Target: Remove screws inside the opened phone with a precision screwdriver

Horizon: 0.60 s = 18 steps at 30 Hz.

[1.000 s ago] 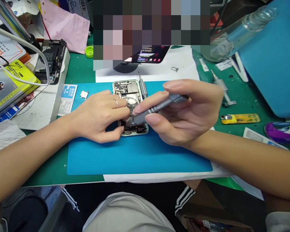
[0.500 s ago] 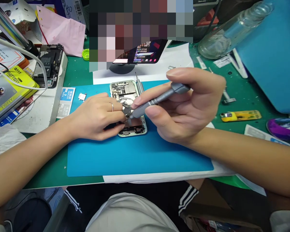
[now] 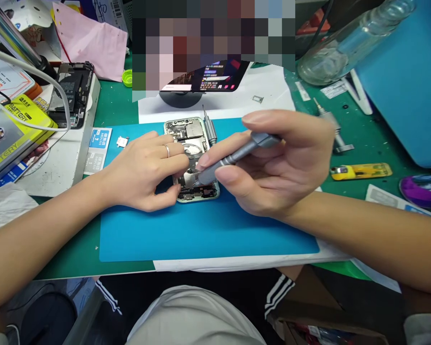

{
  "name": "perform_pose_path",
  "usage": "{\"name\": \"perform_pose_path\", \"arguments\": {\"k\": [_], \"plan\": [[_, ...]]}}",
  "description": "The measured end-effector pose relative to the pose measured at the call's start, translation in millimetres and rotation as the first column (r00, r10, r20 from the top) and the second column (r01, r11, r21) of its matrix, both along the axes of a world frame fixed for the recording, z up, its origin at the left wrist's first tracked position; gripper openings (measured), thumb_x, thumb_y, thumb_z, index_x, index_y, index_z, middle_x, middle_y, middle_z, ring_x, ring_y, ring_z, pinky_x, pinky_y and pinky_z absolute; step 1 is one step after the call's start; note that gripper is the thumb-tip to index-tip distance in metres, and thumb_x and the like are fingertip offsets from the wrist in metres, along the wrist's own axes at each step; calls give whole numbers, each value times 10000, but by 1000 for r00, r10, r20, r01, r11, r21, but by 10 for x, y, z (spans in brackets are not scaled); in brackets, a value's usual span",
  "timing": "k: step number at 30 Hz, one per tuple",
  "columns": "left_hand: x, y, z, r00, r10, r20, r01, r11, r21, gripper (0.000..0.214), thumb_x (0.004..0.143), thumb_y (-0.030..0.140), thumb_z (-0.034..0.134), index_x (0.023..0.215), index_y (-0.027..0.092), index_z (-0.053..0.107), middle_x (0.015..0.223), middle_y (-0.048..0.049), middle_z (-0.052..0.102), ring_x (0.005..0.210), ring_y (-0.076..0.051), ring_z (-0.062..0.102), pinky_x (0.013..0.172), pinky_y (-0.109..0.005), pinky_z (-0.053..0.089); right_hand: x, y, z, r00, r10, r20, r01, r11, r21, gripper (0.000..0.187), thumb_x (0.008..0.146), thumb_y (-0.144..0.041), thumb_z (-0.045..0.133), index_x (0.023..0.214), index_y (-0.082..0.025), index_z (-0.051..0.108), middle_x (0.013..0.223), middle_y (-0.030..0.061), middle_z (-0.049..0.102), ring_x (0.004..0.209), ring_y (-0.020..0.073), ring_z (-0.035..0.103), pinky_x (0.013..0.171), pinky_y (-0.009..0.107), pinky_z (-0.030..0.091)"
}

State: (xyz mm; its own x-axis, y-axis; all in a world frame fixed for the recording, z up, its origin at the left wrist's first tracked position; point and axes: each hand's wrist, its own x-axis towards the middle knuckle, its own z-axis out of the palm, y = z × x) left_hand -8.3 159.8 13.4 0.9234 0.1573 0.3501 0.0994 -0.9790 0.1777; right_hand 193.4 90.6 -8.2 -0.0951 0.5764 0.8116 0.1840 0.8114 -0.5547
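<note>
An opened phone (image 3: 195, 132) with a pale green frame and bare inner parts lies on the blue mat (image 3: 208, 235). My left hand (image 3: 149, 172) reaches over its left edge, curved fingertips holding it against the mat. Its thumb is at the lower left edge, apart from the index finger. My right hand (image 3: 282, 165) grips a grey screwdriver (image 3: 242, 151), which slants down to the lower half of the phone. Its tip is too small to make out. Beside the phone's upper right edge lies another small grey screwdriver (image 3: 210, 129).
A small metal part (image 3: 122, 142) lies left of the phone. On the right are a grey tool (image 3: 333, 127), a yellow cutter (image 3: 361, 171) and a glass bottle (image 3: 339, 55). Boxes (image 3: 19, 139) and another opened phone (image 3: 72, 96) crowd the left. A lit screen (image 3: 219, 79) stands behind.
My left thumb and index finger have moved apart and away from the screwdriver tip. The right hand and screwdriver have shifted slightly down. The view has moved a little.
</note>
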Motion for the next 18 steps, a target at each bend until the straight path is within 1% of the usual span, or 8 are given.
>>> {"name": "perform_pose_path", "arguments": {"k": [2, 4, 5, 8, 10, 14, 18], "plan": [[1, 4, -8, 1000, 1, -20, -1, 1000, -6, 133, 859, 326, 535, 787, 216, 509, 779, -34, 605, 726, -203, 538, 615, -368, 343, 46, 24, -13, 998, 31, 46, -33, 999, 43, 625, 824, -138, 699, 1397, -321, 532, 1151, 1, 714, 754, 158, 757, 556, 281, 646], [3, 6, -16, 999, 9, -37, -9, 1000, 1, 148, 868, 336, 539, 787, 219, 497, 793, -36, 615, 738, -207, 536, 616, -373, 340, 101, 66, -22, 986, 119, 116, -128, 989, 77, 717, 766, -119, 753, 1423, -288, 517, 1012, -6, 758, 712, 162, 752, 533, 272, 642], [4, 6, -19, 999, 14, -44, -14, 1000, 5, 148, 872, 336, 537, 789, 220, 497, 797, -37, 620, 742, -209, 536, 617, -374, 337, 125, 86, -25, 974, 166, 152, -178, 982, 67, 754, 753, -106, 758, 1439, -290, 502, 983, -9, 768, 705, 165, 751, 528, 273, 642], [8, 4, -25, 999, 23, -49, -22, 1000, 10, 139, 878, 335, 534, 799, 224, 508, 795, -36, 626, 744, -211, 533, 616, -376, 334, 156, 116, -32, 954, 240, 180, -245, 969, 8, 780, 768, -87, 731, 1460, -337, 469, 1030, -15, 776, 731, 172, 756, 563, 297, 658], [10, 1, -24, 998, 25, -49, -25, 1000, 8, 139, 876, 337, 536, 801, 224, 513, 792, -36, 619, 744, -214, 532, 616, -378, 333, 143, 110, -38, 958, 245, 146, -248, 969, 1, 754, 778, -76, 725, 1445, -333, 487, 1064, -8, 776, 749, 175, 760, 594, 308, 669], [12, -3, -21, 999, 24, -49, -25, 1000, -2, 141, 878, 336, 534, 793, 225, 509, 791, -34, 607, 746, -214, 530, 614, -379, 328, 102, 89, -43, 968, 241, 69, -242, 970, 2, 695, 779, -67, 751, 1392, -322, 547, 1042, -10, 783, 740, 174, 763, 623, 309, 684], [12, -3, -29, 999, 26, -44, -27, 1000, -11, 138, 881, 335, 532, 799, 226, 509, 798, -33, 605, 754, -213, 533, 617, -375, 327, 94, 85, -34, 958, 279, 72, -278, 960, -21, 682, 775, -55, 766, 1367, -330, 566, 1043, -23, 781, 775, 173, 773, 654, 305, 693]]}}
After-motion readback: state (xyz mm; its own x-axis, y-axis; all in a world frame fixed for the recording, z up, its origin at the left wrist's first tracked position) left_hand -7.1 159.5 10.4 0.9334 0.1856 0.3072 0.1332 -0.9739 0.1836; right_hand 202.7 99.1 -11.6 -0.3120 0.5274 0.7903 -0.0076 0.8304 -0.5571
